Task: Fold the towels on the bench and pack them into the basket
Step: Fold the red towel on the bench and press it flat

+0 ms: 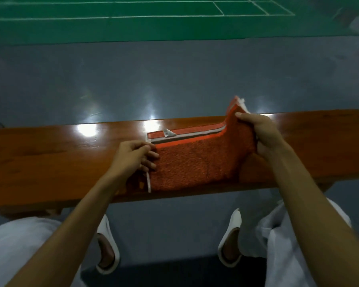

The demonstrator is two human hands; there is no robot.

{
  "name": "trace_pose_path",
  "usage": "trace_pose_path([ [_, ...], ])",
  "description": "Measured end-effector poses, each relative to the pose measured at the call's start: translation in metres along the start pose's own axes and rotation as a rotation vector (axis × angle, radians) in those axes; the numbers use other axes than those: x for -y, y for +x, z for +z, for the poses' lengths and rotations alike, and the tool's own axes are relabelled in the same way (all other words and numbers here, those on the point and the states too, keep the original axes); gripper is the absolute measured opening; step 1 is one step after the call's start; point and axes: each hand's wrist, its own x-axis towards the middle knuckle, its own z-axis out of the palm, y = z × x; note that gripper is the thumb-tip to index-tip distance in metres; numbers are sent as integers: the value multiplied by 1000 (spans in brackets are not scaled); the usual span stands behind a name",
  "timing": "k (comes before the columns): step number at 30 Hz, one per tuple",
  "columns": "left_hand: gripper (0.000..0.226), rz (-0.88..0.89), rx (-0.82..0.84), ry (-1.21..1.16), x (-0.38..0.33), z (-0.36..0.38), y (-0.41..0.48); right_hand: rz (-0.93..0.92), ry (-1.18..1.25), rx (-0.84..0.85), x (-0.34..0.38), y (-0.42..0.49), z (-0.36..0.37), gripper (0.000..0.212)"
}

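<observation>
An orange-red towel (197, 160) with a white and dark striped border lies folded on the glossy wooden bench (50, 154). My left hand (135, 156) rests on the towel's left edge, fingers curled onto the cloth. My right hand (259, 133) grips the towel's right end and holds it lifted off the bench, so that the corner stands up above the far edge. A small white label sticks out near the towel's far left corner. No basket is in view.
The bench runs left to right across the view, with a grey floor beyond it and a green court with white lines farther back. My legs in white trousers and white slippers (108, 247) are below the bench's near edge.
</observation>
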Motion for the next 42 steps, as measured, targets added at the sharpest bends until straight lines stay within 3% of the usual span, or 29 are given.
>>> trace_pose_path([
  [2, 24, -40, 17, -66, -3, -1, 1, -82, -65, -1, -10, -4, 33, 19],
  [6, 33, -121, 41, -146, -10, 4, 3, -378, -517, 87, -52, -18, 106, 12],
  [9, 42, -170, -8, -145, -11, 7, 8, -462, -794, 291, -83, -38, 139, 31],
  [12, 39, -131, -44, -64, -7, 6, 8, -525, -838, 396, -92, -50, 142, 42],
  [14, 24, -89, -28, -57, -5, 7, 5, -551, -798, 356, -86, -49, 133, 42],
  [17, 6, -68, -30, -79, -4, 9, 3, -651, -811, 132, -73, -41, 110, 29],
  [20, 13, -122, -33, -110, -4, 6, 4, -671, -861, -80, -67, -30, 86, 17],
  [27, 23, -93, -138, -89, 2, 8, 7, -715, -1041, -92, -83, -25, 75, 19],
  [29, 24, -27, -192, 79, 4, 8, 4, -788, -1081, -110, -84, -24, 76, 22],
  [31, 25, 52, -338, 419, 5, 11, -4, -857, -1150, -113, -83, -23, 76, 29],
  [34, 39, 283, -510, 752, 3, 22, -14, -870, -1264, 12, -86, -19, 78, 46],
  [37, 58, 540, -308, 856, 6, 36, -12, -783, -1450, 236, -96, -21, 84, 64],
  [40, 71, 523, -71, 1094, 19, 45, -8, -671, -1623, 358, -102, -24, 88, 75],
  [42, 73, 483, -33, 1142, 27, 46, -5, -646, -1690, 364, -104, -25, 90, 77],
])
